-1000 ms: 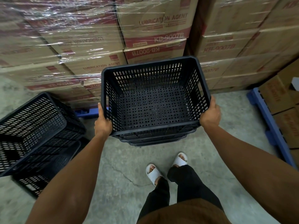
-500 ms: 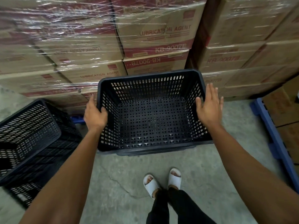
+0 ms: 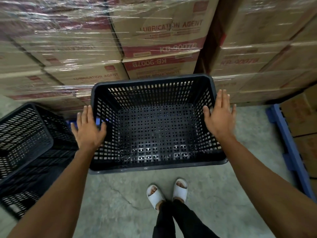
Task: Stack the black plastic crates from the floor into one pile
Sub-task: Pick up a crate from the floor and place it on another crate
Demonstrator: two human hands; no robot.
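Note:
A black slotted plastic crate (image 3: pixel 154 166) sits open side up in the middle of the view, on top of a pile whose lower crates are hidden beneath it. My left hand (image 3: pixel 88 130) hovers flat over its left rim, fingers spread, holding nothing. My right hand (image 3: pixel 220 115) is spread flat over the right rim, also holding nothing. At the left, more black crates (image 3: pixel 25 143) lie tilted on the concrete floor, one resting on another.
Shrink-wrapped cardboard boxes (image 3: pixel 154 40) marked "LUBRICATION AGENT" form a wall right behind the pile. A blue pallet (image 3: pixel 289 152) with more cartons runs along the right edge. My feet in white slippers (image 3: pixel 167 191) stand on cracked concrete floor (image 3: pixel 214 194) just in front of the pile.
Both hands gripped the top crate's sides one second ago. The crate has dropped into the pile, and both hands have let go and opened flat over the rims.

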